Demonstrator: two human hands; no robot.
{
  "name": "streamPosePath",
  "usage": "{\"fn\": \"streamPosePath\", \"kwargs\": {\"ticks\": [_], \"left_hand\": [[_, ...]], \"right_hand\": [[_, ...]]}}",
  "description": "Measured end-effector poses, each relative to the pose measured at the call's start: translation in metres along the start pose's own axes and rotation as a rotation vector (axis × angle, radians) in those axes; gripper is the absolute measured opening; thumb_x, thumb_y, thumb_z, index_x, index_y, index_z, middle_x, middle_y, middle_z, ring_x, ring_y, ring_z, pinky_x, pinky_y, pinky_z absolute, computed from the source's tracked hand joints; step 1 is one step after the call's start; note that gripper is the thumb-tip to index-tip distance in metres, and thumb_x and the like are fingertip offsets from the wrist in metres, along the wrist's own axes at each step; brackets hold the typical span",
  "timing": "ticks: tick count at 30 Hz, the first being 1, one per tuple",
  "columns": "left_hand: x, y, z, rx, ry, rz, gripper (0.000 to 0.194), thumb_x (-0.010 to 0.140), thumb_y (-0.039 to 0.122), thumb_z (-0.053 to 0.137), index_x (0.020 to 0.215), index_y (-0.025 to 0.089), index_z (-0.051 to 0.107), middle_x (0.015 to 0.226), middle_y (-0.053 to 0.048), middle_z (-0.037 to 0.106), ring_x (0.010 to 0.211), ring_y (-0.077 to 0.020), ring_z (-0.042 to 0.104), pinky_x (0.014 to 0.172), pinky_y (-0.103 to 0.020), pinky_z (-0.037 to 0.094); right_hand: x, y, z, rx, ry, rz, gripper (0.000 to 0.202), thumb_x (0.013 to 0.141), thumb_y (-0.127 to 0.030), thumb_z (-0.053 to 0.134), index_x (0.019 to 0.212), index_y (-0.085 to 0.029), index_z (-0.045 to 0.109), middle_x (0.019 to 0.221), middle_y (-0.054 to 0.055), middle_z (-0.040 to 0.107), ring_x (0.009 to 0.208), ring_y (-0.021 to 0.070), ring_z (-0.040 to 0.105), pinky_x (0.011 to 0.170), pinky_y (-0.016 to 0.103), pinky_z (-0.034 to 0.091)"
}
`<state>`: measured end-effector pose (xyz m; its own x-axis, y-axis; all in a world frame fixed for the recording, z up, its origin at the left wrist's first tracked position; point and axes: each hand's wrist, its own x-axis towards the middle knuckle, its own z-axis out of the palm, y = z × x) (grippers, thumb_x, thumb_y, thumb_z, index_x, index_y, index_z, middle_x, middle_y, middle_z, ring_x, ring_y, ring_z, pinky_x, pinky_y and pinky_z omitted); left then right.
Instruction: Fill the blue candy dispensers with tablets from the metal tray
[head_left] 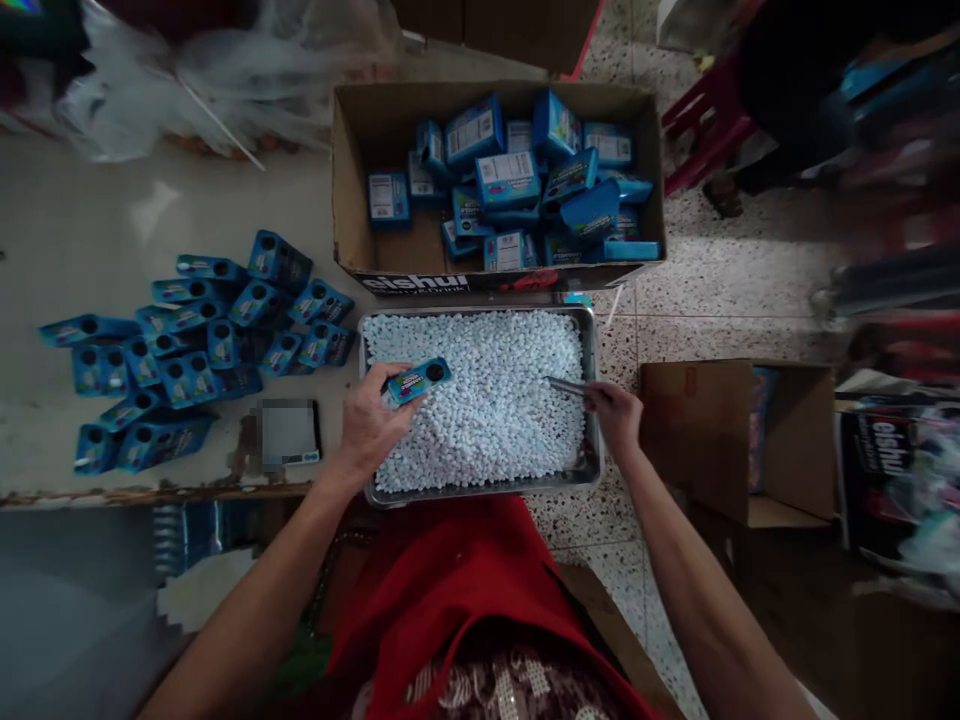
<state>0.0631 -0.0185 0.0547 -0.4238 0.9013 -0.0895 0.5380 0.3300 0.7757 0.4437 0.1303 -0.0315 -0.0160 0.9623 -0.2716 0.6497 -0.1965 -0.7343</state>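
Observation:
A metal tray (598, 440) full of small pale pellets (487, 400) lies in front of me. Over its left part, my left hand (371, 425) is closed around a small blue box (418, 380) with a dark round spot on its upper face. My right hand (616, 412), at the tray's right rim, grips the handle of a metal scoop (566, 386); the scoop's far end meets the pellets. Many similar blue boxes (187, 375) are grouped on the table (45, 420) to the left.
Behind the tray stands a cardboard box (349, 200) holding several blue boxes. A small scale-like device (289, 432) sits left of my left hand. On the right are an open carton (795, 440) and a pink stool (705, 125). Clear plastic bags (247, 70) lie at the back left.

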Motion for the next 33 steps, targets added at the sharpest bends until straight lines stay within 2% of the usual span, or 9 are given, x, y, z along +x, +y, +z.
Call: {"fn": "streamPosePath", "kwargs": {"ticks": [4,5,7,9,12,17,22,27,33], "left_hand": [[-0.016,-0.005,-0.005,0.142,0.029,-0.121,0.034,0.078,0.038,0.078,0.102,0.021,0.063,0.09,-0.002,0.072,0.078,-0.0174,0.067,0.073,-0.027,0.05],[-0.02,-0.005,-0.006,0.185,0.031,-0.139,0.033,0.078,0.038,0.078,0.101,0.021,0.063,0.087,-0.001,0.071,0.075,-0.0173,0.066,0.071,-0.027,0.049],[-0.025,-0.002,-0.008,0.266,0.032,-0.164,0.032,0.077,0.038,0.078,0.1,0.021,0.063,0.084,-0.001,0.07,0.074,-0.0185,0.066,0.068,-0.027,0.046],[-0.026,0.004,-0.009,0.337,0.022,-0.175,0.03,0.078,0.037,0.077,0.099,0.022,0.063,0.084,-0.002,0.07,0.076,-0.0201,0.066,0.068,-0.027,0.044],[-0.02,0.013,-0.011,0.399,-0.015,-0.15,0.024,0.079,0.032,0.073,0.098,0.022,0.063,0.088,-0.003,0.071,0.081,-0.0218,0.067,0.069,-0.027,0.043],[-0.007,0.027,-0.009,0.431,-0.058,-0.104,0.016,0.081,0.026,0.067,0.096,0.022,0.064,0.092,-0.005,0.072,0.085,-0.0232,0.066,0.07,-0.029,0.041],[-0.004,0.038,-0.003,0.366,-0.107,-0.062,0.017,0.08,0.021,0.065,0.097,0.022,0.063,0.096,-0.005,0.072,0.087,-0.0223,0.065,0.073,-0.03,0.042],[-0.007,0.04,0.004,0.356,-0.141,-0.013,0.012,0.083,0.017,0.06,0.094,0.021,0.062,0.095,-0.006,0.071,0.086,-0.0218,0.064,0.073,-0.03,0.042],[-0.004,0.037,0.007,0.272,-0.137,0.012,0.01,0.083,0.017,0.06,0.092,0.021,0.062,0.094,-0.006,0.07,0.085,-0.0222,0.063,0.073,-0.031,0.042]], "right_hand": [[0.007,-0.012,0.099,0.334,-0.177,0.048,0.032,0.074,-0.047,0.072,0.084,-0.017,0.077,0.06,0.0,0.067,0.052,0.0154,0.061,0.056,0.027,0.049],[0.007,-0.018,0.113,0.392,-0.218,0.066,0.032,0.073,-0.047,0.073,0.083,-0.017,0.077,0.058,0.0,0.066,0.052,0.0151,0.06,0.056,0.027,0.05],[0.006,-0.028,0.124,0.465,-0.263,0.091,0.032,0.071,-0.047,0.075,0.082,-0.017,0.077,0.058,-0.001,0.066,0.051,0.0145,0.06,0.055,0.027,0.05],[0.001,-0.034,0.112,0.512,-0.28,0.113,0.032,0.07,-0.046,0.078,0.083,-0.017,0.077,0.062,0.0,0.068,0.053,0.0135,0.061,0.055,0.026,0.051],[-0.013,-0.046,0.077,0.589,-0.341,0.159,0.031,0.068,-0.044,0.082,0.085,-0.018,0.079,0.066,0.0,0.07,0.055,0.0121,0.062,0.054,0.024,0.051],[-0.029,-0.088,0.032,0.626,-0.445,0.159,0.028,0.069,-0.04,0.086,0.086,-0.018,0.08,0.065,0.0,0.07,0.054,0.0107,0.062,0.053,0.023,0.052],[-0.028,-0.14,0.014,0.517,-0.491,0.045,0.026,0.072,-0.039,0.085,0.086,-0.018,0.08,0.06,0.0,0.069,0.051,0.0108,0.061,0.051,0.023,0.052],[-0.036,-0.187,-0.004,0.231,-0.458,-0.112,0.019,0.08,-0.035,0.077,0.087,-0.017,0.081,0.059,0.001,0.068,0.05,0.0116,0.061,0.05,0.025,0.05],[-0.049,-0.213,-0.016,-0.012,-0.395,-0.317,0.016,0.087,-0.027,0.068,0.093,-0.021,0.082,0.063,0.001,0.07,0.053,0.013,0.064,0.055,0.027,0.052]]}}
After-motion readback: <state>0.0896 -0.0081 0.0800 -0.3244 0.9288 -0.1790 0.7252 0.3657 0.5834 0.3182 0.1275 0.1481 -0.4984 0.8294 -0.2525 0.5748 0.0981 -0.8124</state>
